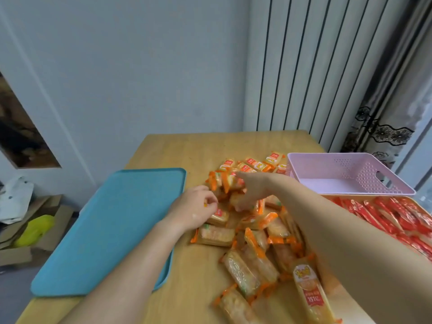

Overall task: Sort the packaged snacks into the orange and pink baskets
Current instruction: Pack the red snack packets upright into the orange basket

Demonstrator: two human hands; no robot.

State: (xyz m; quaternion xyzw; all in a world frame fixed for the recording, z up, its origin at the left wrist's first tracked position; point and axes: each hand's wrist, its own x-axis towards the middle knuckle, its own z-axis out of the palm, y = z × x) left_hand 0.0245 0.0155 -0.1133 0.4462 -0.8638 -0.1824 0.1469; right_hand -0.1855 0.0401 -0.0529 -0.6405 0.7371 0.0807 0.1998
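We face a pale blue-grey wall that meets a white panel ribbed with dark vertical lines. Beside the panel, on the right, hangs a curtain trimmed with dark floral lace, with bright daylight at its edge. A light wooden tabletop fills the foreground. On the grey floor to our left lie flattened cardboard boxes, a white bag and something yellow-green.

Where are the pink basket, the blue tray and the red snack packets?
pink basket (327, 186): head view, bare floor inside.
blue tray (112, 230): head view, middle of its flat top.
red snack packets (383, 216): head view, middle of the visible pile.
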